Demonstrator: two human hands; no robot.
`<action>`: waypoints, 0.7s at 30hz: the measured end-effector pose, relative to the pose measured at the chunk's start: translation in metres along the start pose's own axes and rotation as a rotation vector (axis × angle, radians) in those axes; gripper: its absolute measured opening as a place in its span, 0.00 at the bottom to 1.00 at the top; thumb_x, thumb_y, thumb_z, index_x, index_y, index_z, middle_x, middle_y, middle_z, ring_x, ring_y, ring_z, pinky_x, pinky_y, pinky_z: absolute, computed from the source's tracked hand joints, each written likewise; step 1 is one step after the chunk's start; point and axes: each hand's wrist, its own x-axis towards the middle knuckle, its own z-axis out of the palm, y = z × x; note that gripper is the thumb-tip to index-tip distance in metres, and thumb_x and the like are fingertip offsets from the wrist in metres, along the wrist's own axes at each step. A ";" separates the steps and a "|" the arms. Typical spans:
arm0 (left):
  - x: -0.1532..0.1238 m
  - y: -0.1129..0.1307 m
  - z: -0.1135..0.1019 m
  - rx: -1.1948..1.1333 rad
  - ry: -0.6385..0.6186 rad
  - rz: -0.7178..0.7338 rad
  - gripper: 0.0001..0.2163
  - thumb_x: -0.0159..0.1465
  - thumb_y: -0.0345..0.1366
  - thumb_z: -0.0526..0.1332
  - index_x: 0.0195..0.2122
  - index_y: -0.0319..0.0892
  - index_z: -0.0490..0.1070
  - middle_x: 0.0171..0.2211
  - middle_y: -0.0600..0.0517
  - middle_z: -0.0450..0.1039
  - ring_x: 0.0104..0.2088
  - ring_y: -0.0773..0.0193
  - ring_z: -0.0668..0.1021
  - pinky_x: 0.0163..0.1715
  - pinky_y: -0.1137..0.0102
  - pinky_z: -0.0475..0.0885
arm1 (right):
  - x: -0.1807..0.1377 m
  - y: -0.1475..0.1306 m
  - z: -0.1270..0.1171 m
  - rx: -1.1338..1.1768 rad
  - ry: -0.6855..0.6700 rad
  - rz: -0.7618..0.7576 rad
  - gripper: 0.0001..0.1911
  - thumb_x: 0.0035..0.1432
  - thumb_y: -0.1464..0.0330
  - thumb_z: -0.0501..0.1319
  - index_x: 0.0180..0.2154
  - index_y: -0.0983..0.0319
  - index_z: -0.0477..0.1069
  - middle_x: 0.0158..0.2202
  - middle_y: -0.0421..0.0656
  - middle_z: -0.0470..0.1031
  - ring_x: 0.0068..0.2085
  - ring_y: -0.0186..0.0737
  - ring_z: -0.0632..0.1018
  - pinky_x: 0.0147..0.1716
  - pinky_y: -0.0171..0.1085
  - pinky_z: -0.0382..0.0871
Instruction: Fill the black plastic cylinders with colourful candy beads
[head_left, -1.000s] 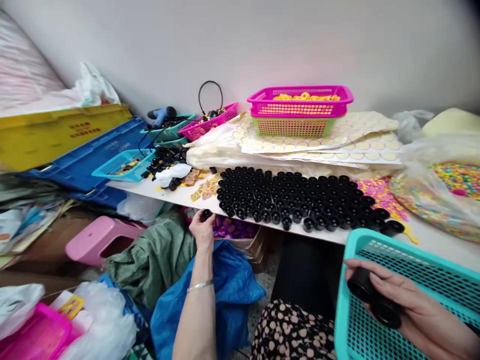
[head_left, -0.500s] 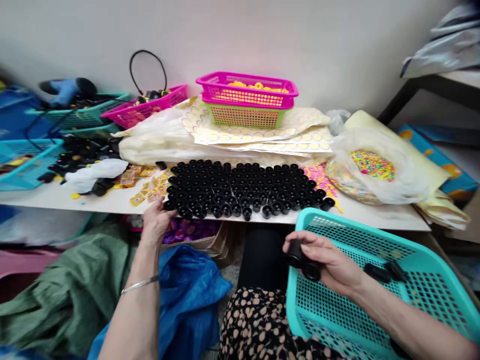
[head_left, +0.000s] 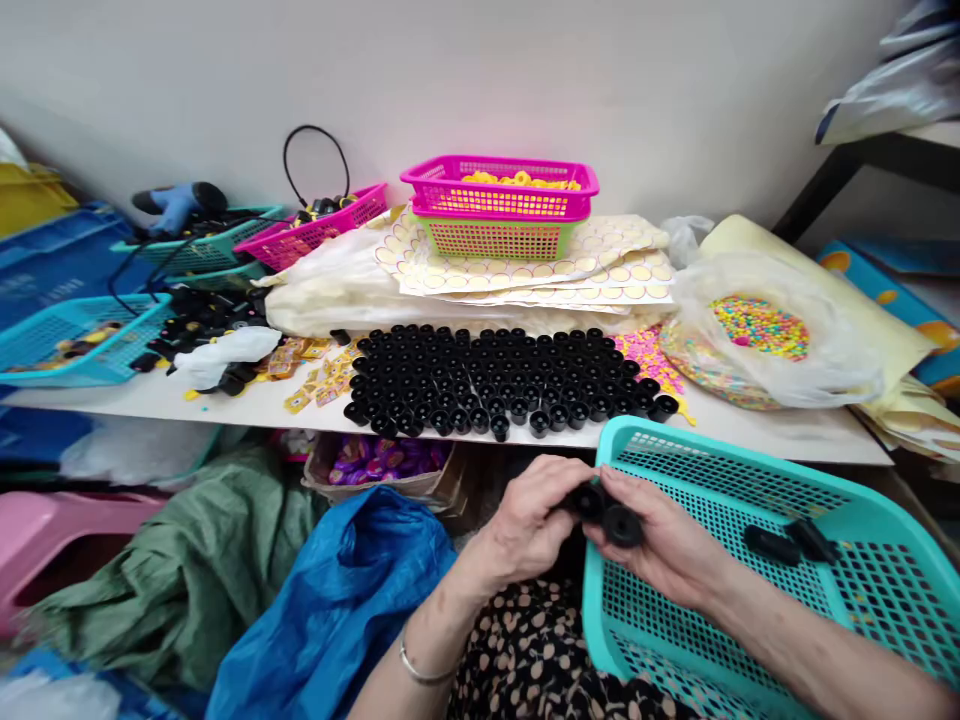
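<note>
My left hand [head_left: 521,520] and my right hand [head_left: 664,535] meet over the near left rim of a turquoise basket [head_left: 600,600]. Between them are two short black plastic cylinders [head_left: 621,525], side by side, their round ends turned towards me. My right fingers close around the pair, while the left fingers and thumb grip the left one. In the basket lie a couple more black pieces [head_left: 772,545]. Beyond my hands, rows of black plastic cups [head_left: 495,375] stand close together along the front of the white table [head_left: 247,410].
Yellow wrapped pieces [head_left: 322,380] lie left of the rows. At right are loose pink beads [head_left: 649,355] and a clear bag of colourful beads [head_left: 761,325]. Stacked pink and green baskets [head_left: 499,205] stand at the back. Blue sheeting [head_left: 337,600] and a box of purple items [head_left: 382,462] are below.
My left hand has left the table's front edge near the cup rows and come right and down to the black cylinders in my right hand. The view has shifted slightly left.
</note>
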 end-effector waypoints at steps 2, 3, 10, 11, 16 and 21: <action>0.002 -0.008 -0.002 -0.010 0.050 -0.039 0.12 0.59 0.30 0.56 0.43 0.43 0.73 0.42 0.45 0.73 0.45 0.59 0.73 0.48 0.62 0.67 | -0.001 -0.001 0.000 -0.037 0.025 0.005 0.11 0.51 0.61 0.65 0.33 0.61 0.71 0.29 0.40 0.69 0.23 0.27 0.68 0.16 0.26 0.61; 0.001 -0.009 -0.002 0.000 0.050 -0.020 0.12 0.58 0.30 0.57 0.43 0.42 0.73 0.44 0.45 0.72 0.46 0.58 0.73 0.48 0.63 0.67 | -0.002 -0.001 0.000 -0.054 0.038 0.014 0.11 0.50 0.61 0.66 0.34 0.61 0.71 0.29 0.39 0.68 0.23 0.27 0.68 0.17 0.26 0.62; -0.009 -0.004 0.020 0.070 0.041 0.111 0.27 0.58 0.24 0.52 0.60 0.42 0.54 0.54 0.43 0.64 0.54 0.58 0.67 0.55 0.62 0.63 | -0.003 0.004 0.006 -0.053 0.156 0.035 0.12 0.44 0.62 0.69 0.33 0.57 0.74 0.30 0.40 0.71 0.27 0.31 0.68 0.21 0.26 0.64; -0.012 -0.004 0.021 0.044 0.042 0.107 0.28 0.57 0.24 0.52 0.60 0.42 0.54 0.54 0.44 0.65 0.53 0.58 0.69 0.54 0.62 0.64 | -0.003 0.005 0.006 -0.065 0.159 0.048 0.13 0.44 0.62 0.69 0.34 0.57 0.74 0.31 0.40 0.71 0.28 0.32 0.69 0.21 0.27 0.65; -0.026 -0.012 0.025 -0.099 0.133 0.025 0.32 0.52 0.25 0.56 0.60 0.44 0.56 0.54 0.47 0.67 0.51 0.56 0.72 0.53 0.61 0.67 | -0.001 0.009 0.011 -0.102 0.121 0.059 0.13 0.42 0.61 0.70 0.32 0.58 0.75 0.30 0.41 0.72 0.30 0.34 0.70 0.23 0.28 0.65; -0.036 -0.018 0.029 -0.325 0.319 -0.129 0.20 0.50 0.31 0.63 0.46 0.44 0.71 0.48 0.46 0.72 0.49 0.53 0.73 0.53 0.57 0.65 | 0.009 0.015 0.021 -0.160 0.088 0.052 0.13 0.46 0.59 0.67 0.28 0.61 0.72 0.25 0.38 0.66 0.22 0.27 0.62 0.16 0.26 0.55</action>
